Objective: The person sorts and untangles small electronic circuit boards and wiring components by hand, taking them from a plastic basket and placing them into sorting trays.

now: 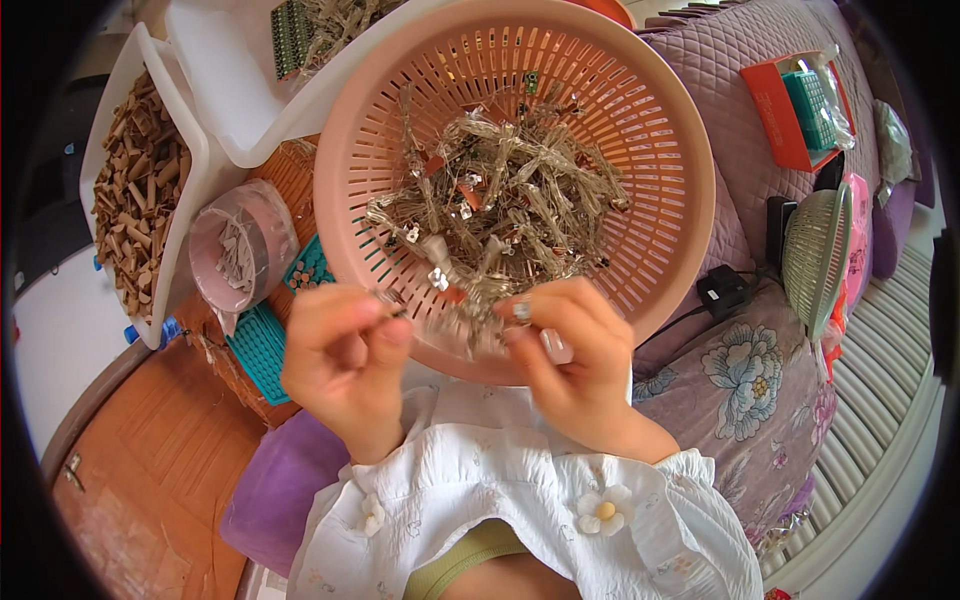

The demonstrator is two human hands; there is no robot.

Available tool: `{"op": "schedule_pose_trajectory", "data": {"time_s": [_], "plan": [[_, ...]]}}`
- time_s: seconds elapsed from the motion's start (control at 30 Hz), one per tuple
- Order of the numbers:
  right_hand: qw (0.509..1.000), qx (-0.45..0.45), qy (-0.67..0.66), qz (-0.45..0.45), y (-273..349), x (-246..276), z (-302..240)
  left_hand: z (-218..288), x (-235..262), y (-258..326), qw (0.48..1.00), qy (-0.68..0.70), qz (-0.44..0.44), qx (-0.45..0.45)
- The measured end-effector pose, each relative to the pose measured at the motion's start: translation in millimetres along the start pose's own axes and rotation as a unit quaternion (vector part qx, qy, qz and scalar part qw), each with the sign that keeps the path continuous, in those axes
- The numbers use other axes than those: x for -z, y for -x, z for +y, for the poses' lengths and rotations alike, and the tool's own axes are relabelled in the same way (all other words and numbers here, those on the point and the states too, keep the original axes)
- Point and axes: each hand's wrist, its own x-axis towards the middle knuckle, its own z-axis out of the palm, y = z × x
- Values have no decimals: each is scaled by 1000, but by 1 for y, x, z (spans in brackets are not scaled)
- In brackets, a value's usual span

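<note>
A round pink slotted basket (338,190) sits in front of me, holding a tangled heap of thin clear wires (520,195) with small shiny metal pieces and bits of orange among them. Over its near rim, my left hand (345,365) pinches a small dark and metallic piece between thumb and fingertips; its exact kind is unclear. Opposite it, my right hand (580,360) is closed in a pinch at a small shiny end. A blurred bundle of clear wires (470,325) hangs between the hands, next to the right fingertips.
At the left stand a white bin of brown cardboard-like pieces (140,185), a pink tub (210,250) and teal trays (258,350) on a wooden table (160,440). A white tray (225,90) lies beyond. On the right are a red box (775,115), a green basket (810,255) and a black adapter (722,290).
</note>
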Motion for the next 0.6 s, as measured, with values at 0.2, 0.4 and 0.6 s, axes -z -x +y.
{"op": "schedule_pose_trajectory", "data": {"time_s": [0.2,0.4,0.6], "plan": [[987,59,51,142,-6,24,5,-2,5,-17,998,36,23,38],[975,39,-5,217,-14,40,13,-10,4,-22,997,-26,19,65],[986,44,37,156,-27,51,26,-14,4,-30,975,-222,19,-14]]}}
